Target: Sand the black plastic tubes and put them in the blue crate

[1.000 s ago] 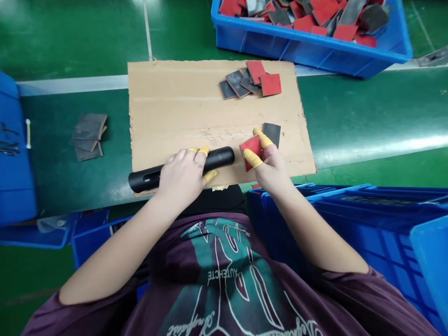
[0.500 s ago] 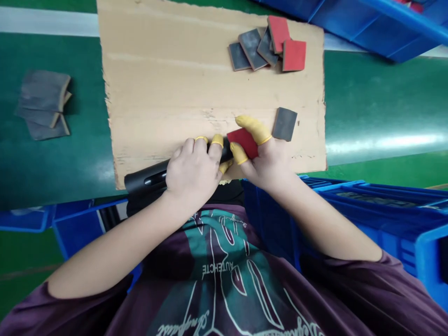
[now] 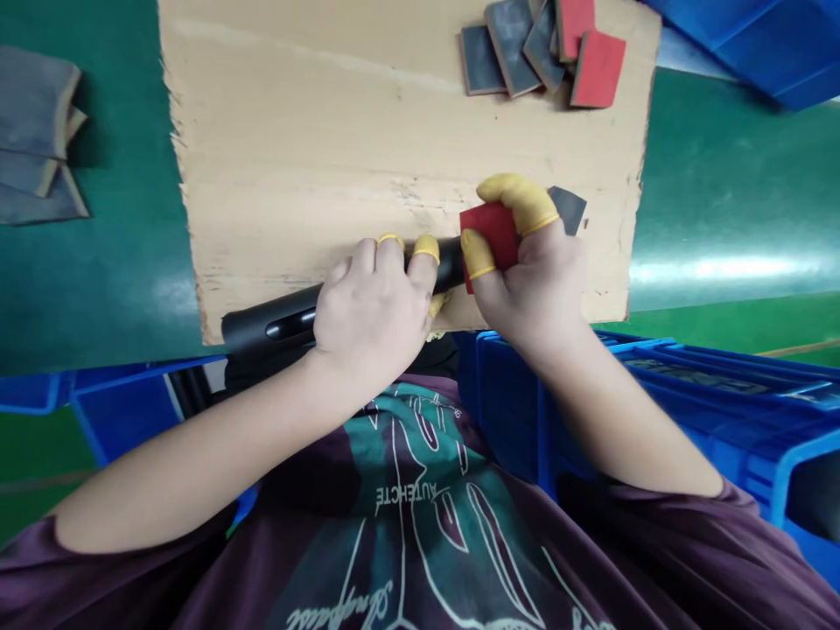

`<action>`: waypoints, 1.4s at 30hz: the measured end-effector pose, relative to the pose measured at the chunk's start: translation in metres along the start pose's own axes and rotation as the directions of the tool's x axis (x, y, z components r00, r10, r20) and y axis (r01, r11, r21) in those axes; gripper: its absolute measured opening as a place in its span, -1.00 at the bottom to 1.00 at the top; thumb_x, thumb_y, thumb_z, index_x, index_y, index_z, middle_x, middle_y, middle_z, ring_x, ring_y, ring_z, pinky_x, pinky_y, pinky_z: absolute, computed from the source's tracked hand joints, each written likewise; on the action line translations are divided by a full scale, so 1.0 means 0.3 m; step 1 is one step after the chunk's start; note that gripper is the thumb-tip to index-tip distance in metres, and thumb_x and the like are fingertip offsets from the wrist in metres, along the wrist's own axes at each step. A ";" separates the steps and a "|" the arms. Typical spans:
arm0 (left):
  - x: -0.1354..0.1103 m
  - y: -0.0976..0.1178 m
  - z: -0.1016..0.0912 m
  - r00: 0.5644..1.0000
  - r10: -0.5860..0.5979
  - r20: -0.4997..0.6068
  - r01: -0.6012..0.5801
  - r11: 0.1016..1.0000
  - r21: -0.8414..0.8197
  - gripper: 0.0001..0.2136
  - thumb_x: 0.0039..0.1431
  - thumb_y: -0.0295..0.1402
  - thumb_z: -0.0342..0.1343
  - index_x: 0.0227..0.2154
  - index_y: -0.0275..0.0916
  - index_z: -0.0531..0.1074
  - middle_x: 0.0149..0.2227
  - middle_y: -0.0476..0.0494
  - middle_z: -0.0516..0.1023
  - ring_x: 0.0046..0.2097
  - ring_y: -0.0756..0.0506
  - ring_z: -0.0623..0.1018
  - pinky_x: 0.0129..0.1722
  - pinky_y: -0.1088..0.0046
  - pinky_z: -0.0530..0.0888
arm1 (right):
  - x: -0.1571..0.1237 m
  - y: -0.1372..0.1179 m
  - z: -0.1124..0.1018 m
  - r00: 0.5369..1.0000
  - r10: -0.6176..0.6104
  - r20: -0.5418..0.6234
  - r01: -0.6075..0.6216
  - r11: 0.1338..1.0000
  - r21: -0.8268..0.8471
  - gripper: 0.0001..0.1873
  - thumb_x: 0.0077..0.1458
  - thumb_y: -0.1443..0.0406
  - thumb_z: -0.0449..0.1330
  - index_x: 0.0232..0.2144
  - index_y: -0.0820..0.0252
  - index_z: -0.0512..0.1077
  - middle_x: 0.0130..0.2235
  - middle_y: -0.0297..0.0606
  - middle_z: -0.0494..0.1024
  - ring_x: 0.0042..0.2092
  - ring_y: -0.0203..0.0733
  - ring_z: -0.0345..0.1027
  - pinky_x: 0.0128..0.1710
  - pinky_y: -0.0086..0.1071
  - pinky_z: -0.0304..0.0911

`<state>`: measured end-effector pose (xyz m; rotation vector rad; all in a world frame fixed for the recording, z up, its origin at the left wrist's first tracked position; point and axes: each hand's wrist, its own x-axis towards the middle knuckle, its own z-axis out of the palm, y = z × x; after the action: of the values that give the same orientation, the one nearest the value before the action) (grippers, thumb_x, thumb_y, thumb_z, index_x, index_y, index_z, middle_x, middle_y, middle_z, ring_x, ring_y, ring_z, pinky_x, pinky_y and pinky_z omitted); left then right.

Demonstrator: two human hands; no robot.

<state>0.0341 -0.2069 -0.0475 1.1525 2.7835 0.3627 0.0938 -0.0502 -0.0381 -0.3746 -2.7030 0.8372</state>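
My left hand [image 3: 371,315] wraps around a black cylindrical tube [image 3: 282,322] with a slot in its side, and the tube lies on a cardboard sheet [image 3: 295,131]. My right hand [image 3: 525,284] pinches a red square pad [image 3: 493,236] between yellow finger cots, right by the tube's far end. That end is hidden behind my fingers. A dark grey square pad [image 3: 568,208] lies partly under my right fingers. Several more red and grey pads [image 3: 518,52] lie in an overlapping pile at the top of the cardboard.
The cardboard rests on a green workbench [image 3: 722,192]. A stack of grey pads [image 3: 32,131] lies at the left on the bench. Blue plastic crates [image 3: 709,385] stand below the bench edge at front right, with another blue crate [image 3: 754,44] at top right.
The view has tilted down, so the cardboard sits higher in the frame. My right hand has brought the red pad closer to the tube and now covers part of the grey pad.
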 end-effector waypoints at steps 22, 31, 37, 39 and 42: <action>-0.008 0.001 0.011 0.999 -0.043 -0.018 0.039 0.980 -0.193 -0.72 0.24 -0.35 -0.02 -0.04 -0.15 0.47 -0.15 -0.29 0.54 -0.01 -0.34 0.50 -0.10 0.13 0.38 | 0.021 -0.028 0.003 0.999 -0.012 0.047 0.019 0.988 -0.153 -0.58 0.18 0.16 0.13 0.05 0.14 0.48 -0.40 -0.18 0.62 -0.08 0.11 0.58 -0.01 -0.04 0.48; -0.011 0.004 0.002 1.000 -0.019 0.008 0.020 0.984 -0.177 -0.73 0.24 -0.41 -0.04 -0.07 -0.16 0.48 -0.11 -0.34 0.55 0.00 -0.37 0.50 -0.08 0.08 0.39 | 0.039 -0.019 0.002 0.997 0.058 0.053 -0.051 0.991 -0.120 -0.66 0.20 0.17 0.15 0.01 0.03 0.43 -0.23 -0.20 0.62 -0.05 0.09 0.55 0.01 0.01 0.44; -0.007 0.002 0.005 1.000 -0.021 -0.004 0.020 0.985 -0.171 -0.72 0.24 -0.40 -0.02 -0.03 -0.18 0.46 -0.10 -0.32 0.55 0.01 -0.35 0.50 -0.13 0.13 0.37 | 0.029 -0.014 0.006 0.998 0.037 0.047 -0.029 0.986 -0.162 -0.63 0.14 0.16 0.18 0.00 0.07 0.46 -0.18 -0.11 0.62 -0.01 0.16 0.53 0.02 0.02 0.44; -0.007 0.000 0.003 1.000 -0.011 0.000 0.010 0.991 -0.132 -0.72 0.23 -0.38 0.00 -0.03 -0.18 0.46 -0.10 -0.32 0.54 0.00 -0.35 0.50 -0.15 0.14 0.37 | 0.019 -0.006 0.009 0.999 0.045 0.031 -0.040 0.990 -0.138 -0.63 0.20 0.16 0.14 0.03 0.11 0.43 -0.17 -0.11 0.62 0.02 0.13 0.52 0.03 0.00 0.44; -0.008 0.001 -0.006 1.000 0.009 0.011 -0.008 0.998 -0.070 -0.74 0.25 -0.39 -0.02 -0.05 -0.20 0.46 -0.11 -0.33 0.54 -0.01 -0.33 0.50 -0.15 0.15 0.38 | -0.010 0.006 0.014 1.000 0.009 0.006 -0.009 0.992 -0.125 -0.63 0.25 0.13 0.09 0.04 0.14 0.42 -0.09 -0.07 0.62 -0.07 0.05 0.56 -0.05 -0.09 0.48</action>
<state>0.0355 -0.2088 -0.0457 1.1469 2.7338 0.4493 0.0955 -0.0518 -0.0430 -0.4125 -2.7694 0.6738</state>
